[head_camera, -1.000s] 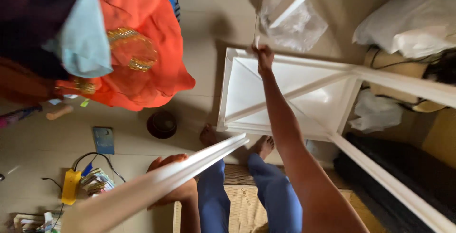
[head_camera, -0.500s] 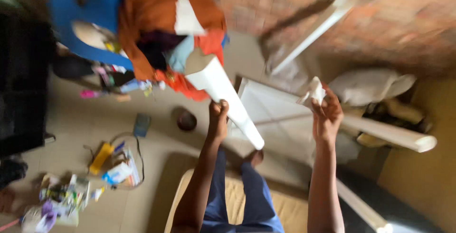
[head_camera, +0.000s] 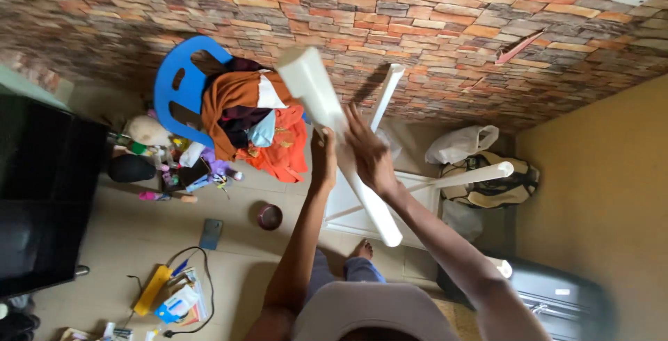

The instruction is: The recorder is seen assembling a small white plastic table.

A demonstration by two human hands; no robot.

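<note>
Four white table legs, two hands

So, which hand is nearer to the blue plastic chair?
Left. The left hand grips the white table leg on the side facing the blue plastic chair; the right hand lies across the leg's far side.
</note>
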